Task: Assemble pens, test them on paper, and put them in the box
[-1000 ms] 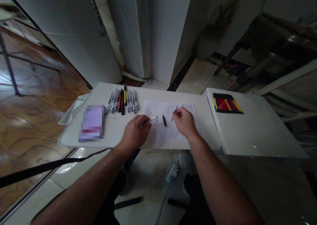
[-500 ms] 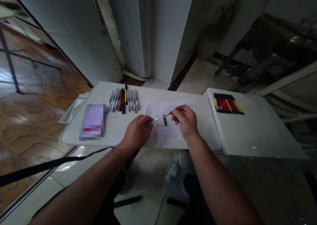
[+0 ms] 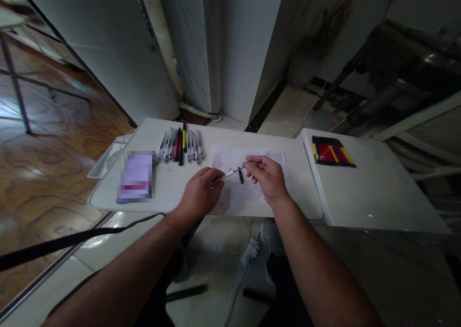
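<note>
My left hand (image 3: 202, 187) is closed around a white pen barrel (image 3: 227, 175), whose end points right over the paper. My right hand (image 3: 265, 174) pinches a thin dark pen refill (image 3: 238, 169) between thumb and fingertips. The refill's far end meets the barrel's open end; how deep it sits inside I cannot tell. A short black pen part (image 3: 241, 176), perhaps a cap or grip, lies just below the refill. Under both hands is a white sheet of paper (image 3: 234, 154) with scribbled patches.
A row of clear, red, black and yellow pens (image 3: 179, 144) lies at the back left. Nearer on that side is a blurred purple packet (image 3: 137, 175). On the adjoining white surface (image 3: 374, 197) sits a bundle of coloured pens (image 3: 333, 151). Cables run across the floor below.
My right hand has brought the refill left and down, so its end now reaches the barrel. Less of the refill shows. My left hand has hardly moved.
</note>
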